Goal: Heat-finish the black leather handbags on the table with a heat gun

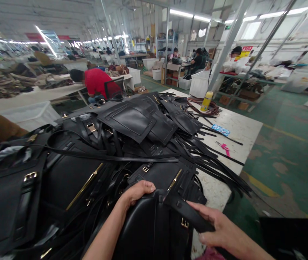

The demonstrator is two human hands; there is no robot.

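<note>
Just in front of the person, at the near side of a heap of flat black leather pieces (127,119), I see a smooth black leather bag (140,220), its rounded body catching a soft sheen. A small gold-coloured metal buckle (184,222) shows at its right. The left hand (139,191) has its grip closed on the bag's top edge, the fingers mostly out of sight beyond it. The right hand (219,225) grasps a wide black leather strap (189,215) between thumb and fingers, beside the bag's top. The bag's lower part is cut off below, and the strap's lower stretch slips behind the hand. Under that hand, something dark pink barely shows. Beyond, the heap covers much of the white, speckled desk (247,126).
</note>
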